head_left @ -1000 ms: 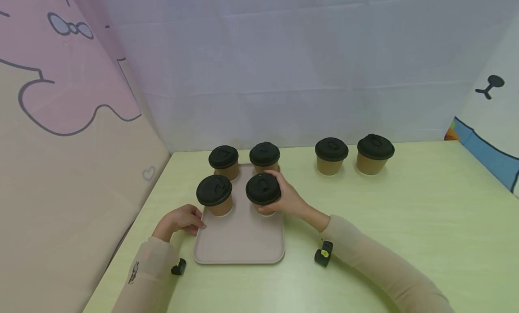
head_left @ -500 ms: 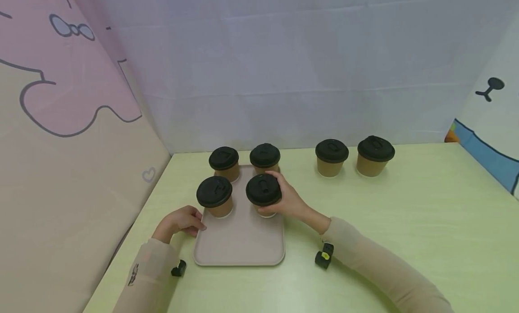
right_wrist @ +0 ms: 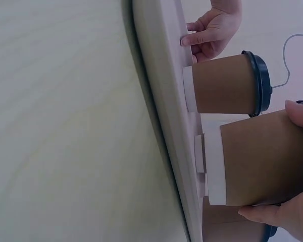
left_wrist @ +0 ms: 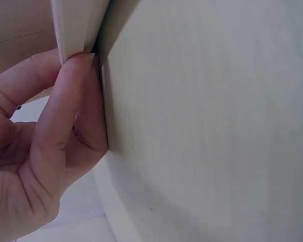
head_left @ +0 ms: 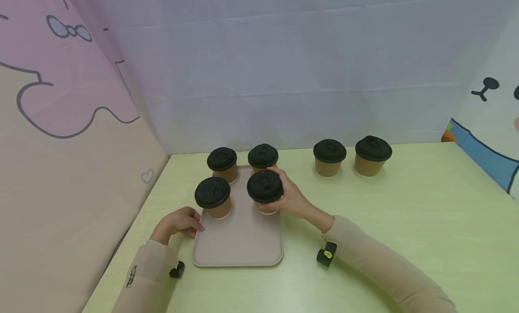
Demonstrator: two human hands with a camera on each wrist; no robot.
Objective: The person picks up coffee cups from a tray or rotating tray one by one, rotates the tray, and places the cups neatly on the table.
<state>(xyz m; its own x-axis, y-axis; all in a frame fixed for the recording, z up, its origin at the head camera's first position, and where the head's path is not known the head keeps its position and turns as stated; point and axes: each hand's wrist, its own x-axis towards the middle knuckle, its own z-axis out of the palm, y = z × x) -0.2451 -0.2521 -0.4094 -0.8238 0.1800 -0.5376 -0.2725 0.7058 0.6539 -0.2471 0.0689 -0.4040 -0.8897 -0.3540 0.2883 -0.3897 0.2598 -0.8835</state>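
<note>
Clamping held cup [head_left: 264, 187] in right hand [head_left: 291, 197], apparently just above tray [head_left: 238, 246]; pinching tray by near edge with left hand [head_left: 182, 220]. Probably unloading: counting two cups [head_left: 328, 165] right of grip as done; leaving three cups [head_left: 212, 193] left of and beyond grip.

A black-lidded brown cup [head_left: 265, 188] hangs just above a tray [head_left: 238, 245].

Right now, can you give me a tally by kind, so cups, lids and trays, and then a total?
Cups: 6
Lids: 6
Tray: 1
Total: 13
</note>
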